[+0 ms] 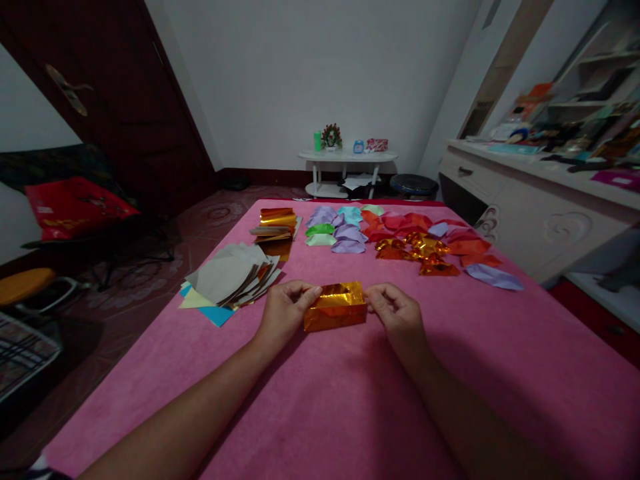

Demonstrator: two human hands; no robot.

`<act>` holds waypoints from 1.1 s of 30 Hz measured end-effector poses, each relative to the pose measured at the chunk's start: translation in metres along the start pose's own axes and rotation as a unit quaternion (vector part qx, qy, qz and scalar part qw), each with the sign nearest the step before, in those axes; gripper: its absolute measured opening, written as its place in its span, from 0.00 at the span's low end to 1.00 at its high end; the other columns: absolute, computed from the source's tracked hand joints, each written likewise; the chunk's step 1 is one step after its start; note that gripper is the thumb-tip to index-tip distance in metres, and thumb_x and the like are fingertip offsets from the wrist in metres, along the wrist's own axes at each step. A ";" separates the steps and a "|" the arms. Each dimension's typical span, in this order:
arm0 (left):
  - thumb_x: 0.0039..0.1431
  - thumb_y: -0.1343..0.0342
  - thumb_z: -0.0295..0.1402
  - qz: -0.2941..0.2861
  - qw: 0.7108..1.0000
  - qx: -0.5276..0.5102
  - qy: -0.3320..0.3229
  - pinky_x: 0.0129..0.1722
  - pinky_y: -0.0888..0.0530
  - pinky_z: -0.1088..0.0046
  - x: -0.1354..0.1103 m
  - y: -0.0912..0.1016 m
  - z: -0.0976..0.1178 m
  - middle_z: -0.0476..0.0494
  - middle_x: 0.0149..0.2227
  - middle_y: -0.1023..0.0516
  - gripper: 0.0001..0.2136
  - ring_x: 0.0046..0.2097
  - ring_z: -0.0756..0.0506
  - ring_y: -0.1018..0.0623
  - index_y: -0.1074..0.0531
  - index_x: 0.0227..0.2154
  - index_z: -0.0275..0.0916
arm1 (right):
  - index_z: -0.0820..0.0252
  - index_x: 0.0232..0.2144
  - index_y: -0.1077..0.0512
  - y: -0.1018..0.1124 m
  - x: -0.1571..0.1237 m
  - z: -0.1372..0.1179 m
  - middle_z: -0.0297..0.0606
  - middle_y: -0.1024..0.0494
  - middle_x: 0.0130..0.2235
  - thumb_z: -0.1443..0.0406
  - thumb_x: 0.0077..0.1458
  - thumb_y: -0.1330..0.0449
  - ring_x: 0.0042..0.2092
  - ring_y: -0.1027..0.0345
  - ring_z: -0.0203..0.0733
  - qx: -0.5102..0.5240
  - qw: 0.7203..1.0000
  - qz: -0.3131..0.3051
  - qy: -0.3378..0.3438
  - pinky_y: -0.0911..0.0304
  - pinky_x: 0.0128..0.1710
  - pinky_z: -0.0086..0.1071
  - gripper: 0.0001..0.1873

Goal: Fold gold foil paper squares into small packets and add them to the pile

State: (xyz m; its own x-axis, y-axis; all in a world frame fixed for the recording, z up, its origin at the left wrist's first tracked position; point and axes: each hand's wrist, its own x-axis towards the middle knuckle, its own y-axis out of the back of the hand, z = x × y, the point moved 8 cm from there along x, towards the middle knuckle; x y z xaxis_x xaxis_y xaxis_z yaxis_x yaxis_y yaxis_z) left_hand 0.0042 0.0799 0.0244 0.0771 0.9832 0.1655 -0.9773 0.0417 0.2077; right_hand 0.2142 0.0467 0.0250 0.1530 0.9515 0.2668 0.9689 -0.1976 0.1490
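Note:
A shiny gold foil paper [336, 315], folded into a long box-like shape with an opening on top, is between my hands just above the pink cloth. My left hand [286, 305] grips its left end, thumb on the upper edge. At the right end, my right hand [396, 308] is closed, with thumb and forefinger pinching the corner; its other fingers are curled. To the left lies a fanned stack of pale-backed paper sheets [225, 272]. Finished-looking gold folded pieces [430, 247] sit beyond my right hand, beside red folded pieces [407, 223].
The pink-covered table [320, 407] stretches out ahead. A roll-like pile of gold foil sheets [277, 217] lies at its far left, purple folded papers [350, 239] at the far middle. A white cabinet [545, 213] stands along the right, a low white table [347, 156] by the wall.

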 end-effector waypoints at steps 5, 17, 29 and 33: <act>0.49 0.39 0.40 -0.004 0.999 -0.024 0.024 0.22 0.37 0.79 0.000 -0.001 -0.003 0.48 0.20 0.27 0.14 0.22 0.52 0.31 0.26 0.21 0.32 | 0.59 0.21 0.32 -0.008 -0.004 0.005 0.29 0.35 0.19 0.58 0.49 0.38 0.22 0.42 0.33 -0.009 0.999 -0.011 -0.037 0.47 0.21 0.27 0.12; 0.47 0.36 0.36 0.025 0.995 -0.097 0.030 0.25 0.34 0.80 0.001 0.004 -0.012 0.50 0.23 0.27 0.11 0.25 0.53 0.29 0.28 0.27 0.33 | 0.61 0.22 0.33 0.000 0.000 0.011 0.29 0.33 0.18 0.56 0.46 0.36 0.21 0.39 0.32 0.062 0.996 0.020 -0.064 0.45 0.22 0.25 0.15; 0.51 0.39 0.39 0.040 0.998 -0.044 0.009 0.21 0.37 0.81 -0.006 0.003 -0.002 0.55 0.18 0.31 0.13 0.20 0.54 0.33 0.33 0.32 0.36 | 0.59 0.31 0.35 0.010 -0.001 0.011 0.25 0.33 0.20 0.61 0.47 0.35 0.22 0.40 0.30 0.050 0.994 0.098 -0.015 0.45 0.21 0.23 0.13; 0.51 0.39 0.37 0.031 0.999 -0.037 -0.003 0.22 0.35 0.80 -0.008 0.002 0.002 0.54 0.18 0.30 0.13 0.21 0.53 0.31 0.30 0.36 0.35 | 0.59 0.30 0.34 0.013 -0.003 0.008 0.25 0.34 0.21 0.61 0.47 0.35 0.21 0.43 0.30 0.029 0.993 0.113 0.002 0.47 0.21 0.23 0.12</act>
State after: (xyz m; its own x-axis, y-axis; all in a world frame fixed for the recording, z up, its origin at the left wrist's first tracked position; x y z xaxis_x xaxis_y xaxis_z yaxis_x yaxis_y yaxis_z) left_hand 0.0023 0.0717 0.0250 0.0166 0.9832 0.1816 -0.9922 -0.0063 0.1248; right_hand 0.2282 0.0433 0.0182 0.3666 0.8837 0.2910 0.9198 -0.3912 0.0293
